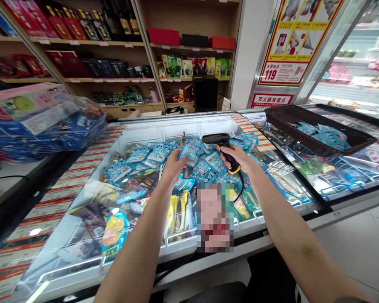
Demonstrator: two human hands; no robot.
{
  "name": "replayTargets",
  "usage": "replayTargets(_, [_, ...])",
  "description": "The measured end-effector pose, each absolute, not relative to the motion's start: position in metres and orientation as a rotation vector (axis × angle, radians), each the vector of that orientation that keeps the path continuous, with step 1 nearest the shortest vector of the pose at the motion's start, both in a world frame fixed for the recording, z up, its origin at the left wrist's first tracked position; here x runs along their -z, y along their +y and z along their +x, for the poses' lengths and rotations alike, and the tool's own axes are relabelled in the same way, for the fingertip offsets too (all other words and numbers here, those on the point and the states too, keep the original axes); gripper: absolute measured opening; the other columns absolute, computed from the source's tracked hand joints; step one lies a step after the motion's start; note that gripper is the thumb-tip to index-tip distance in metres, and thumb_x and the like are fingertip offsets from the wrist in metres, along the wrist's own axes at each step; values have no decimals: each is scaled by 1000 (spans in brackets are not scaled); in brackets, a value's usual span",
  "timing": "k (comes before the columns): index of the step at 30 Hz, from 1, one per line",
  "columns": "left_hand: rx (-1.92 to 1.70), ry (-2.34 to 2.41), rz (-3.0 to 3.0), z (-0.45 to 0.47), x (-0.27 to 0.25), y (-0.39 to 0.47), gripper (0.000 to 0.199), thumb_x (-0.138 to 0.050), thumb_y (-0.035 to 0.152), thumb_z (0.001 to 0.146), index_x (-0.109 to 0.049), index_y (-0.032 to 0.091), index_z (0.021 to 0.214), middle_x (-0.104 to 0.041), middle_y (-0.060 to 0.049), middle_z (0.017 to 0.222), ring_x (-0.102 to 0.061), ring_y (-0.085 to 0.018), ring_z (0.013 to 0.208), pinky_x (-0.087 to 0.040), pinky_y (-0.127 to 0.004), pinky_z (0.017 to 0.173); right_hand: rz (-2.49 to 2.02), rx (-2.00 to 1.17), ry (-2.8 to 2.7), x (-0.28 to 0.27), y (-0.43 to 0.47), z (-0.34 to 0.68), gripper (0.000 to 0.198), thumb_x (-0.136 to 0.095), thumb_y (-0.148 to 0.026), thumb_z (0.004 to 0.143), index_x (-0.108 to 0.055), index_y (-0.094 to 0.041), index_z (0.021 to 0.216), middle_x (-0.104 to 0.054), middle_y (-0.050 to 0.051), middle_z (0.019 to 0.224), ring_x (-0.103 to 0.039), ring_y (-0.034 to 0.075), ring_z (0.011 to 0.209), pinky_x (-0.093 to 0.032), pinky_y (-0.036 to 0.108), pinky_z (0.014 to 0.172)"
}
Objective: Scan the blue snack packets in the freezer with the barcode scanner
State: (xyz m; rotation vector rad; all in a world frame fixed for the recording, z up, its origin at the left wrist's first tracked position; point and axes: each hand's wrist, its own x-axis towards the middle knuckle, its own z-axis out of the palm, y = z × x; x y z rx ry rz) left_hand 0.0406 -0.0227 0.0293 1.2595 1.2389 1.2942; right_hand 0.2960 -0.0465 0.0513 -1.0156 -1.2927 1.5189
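My left hand (pixel 177 162) is closed on the edge of a small blue packet (pixel 190 151) printed with white lettering, its barcode side facing up. In my right hand (pixel 235 158) is a black barcode scanner (pixel 217 138) with yellow trim, gripped by its handle, its head pointing left over the packets. A cable runs down from the handle. Around both hands, many similar blue packets (pixel 159 152) lie scattered on the glass lid of a chest freezer (pixel 63 256). Wrapped ice creams (pixel 180 210) show through the glass below.
A dark brown basket (pixel 360 141) with several blue packets stands at the right on the neighbouring freezer. Plastic-wrapped boxes (pixel 44 122) are stacked at the left. Shelves (pixel 120 43) with bottles and boxes line the back. A blurred patch (pixel 214 216) covers the freezer's front middle.
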Motion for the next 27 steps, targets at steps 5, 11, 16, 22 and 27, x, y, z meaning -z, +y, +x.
replayTargets(5, [-1470,1136,1113,40,-33,-26,38,-73,26,65,-50,21,94,-66,0,87,-66,-17,77,-56,-34,71,-1003,-1518,-1313,-52,-47,296,41,-74,-54,76,-51,-22,88,-57,-3,66,-49,9,43,-37,22,36])
replayTargets(11, [-1516,1047,1082,41,-32,-28,39,-77,26,65,-47,22,89,-58,2,81,-63,-15,78,-61,-40,77,-1001,-1510,-1375,-54,-49,295,40,-73,-54,77,-51,-21,86,-57,-3,66,-48,8,44,-38,22,37])
replayTargets(16, [-1530,988,1056,42,-26,-25,34,-75,28,69,-49,21,89,-58,1,86,-62,-14,82,-61,-40,80,-1010,-1487,-1499,-54,-50,295,38,-70,-55,79,-53,-21,86,-57,-2,67,-49,9,44,-36,23,37])
replayTargets(22, [-1538,940,1043,43,-24,-23,31,-73,26,72,-50,21,91,-59,2,87,-63,-12,83,-61,-41,83,-983,-1478,-1567,-55,-50,296,37,-68,-54,81,-54,-20,87,-56,-2,67,-48,9,45,-35,23,39])
replayTargets(27, [-1538,932,1041,44,-25,-24,30,-72,26,73,-49,21,92,-62,0,94,-65,-15,89,-61,-41,84,-970,-1479,-1589,-55,-50,296,37,-67,-54,82,-53,-20,84,-57,-2,67,-48,9,45,-35,23,39])
